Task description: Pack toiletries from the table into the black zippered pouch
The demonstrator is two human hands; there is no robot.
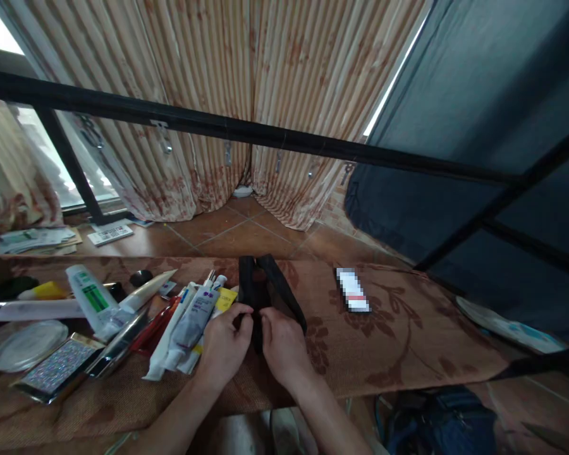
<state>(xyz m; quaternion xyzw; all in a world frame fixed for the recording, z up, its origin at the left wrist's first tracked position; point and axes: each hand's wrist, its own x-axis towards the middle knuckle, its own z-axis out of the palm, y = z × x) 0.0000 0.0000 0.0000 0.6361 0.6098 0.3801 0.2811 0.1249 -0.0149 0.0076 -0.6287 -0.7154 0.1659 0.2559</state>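
A black zip pouch or case (281,285) lies on the brown patterned cloth in front of me, its top spread apart. My left hand (225,341) is closed, thumb and fingers pinching the pouch's near left edge. My right hand (288,346) pinches the near right edge, with its fingers curled. What lies inside the pouch is too dark to make out. Just left of my left hand are a grey-and-purple tube (194,316), a white tube (168,338) and a yellow packet (226,298).
Cosmetics and tubes crowd the left, among them a green-labelled tube (92,297), a glittery case (61,366) and a round clear lid (28,345). A phone (353,291) lies to the right. A black rail (208,128) crosses beyond the cloth, before curtains (194,76).
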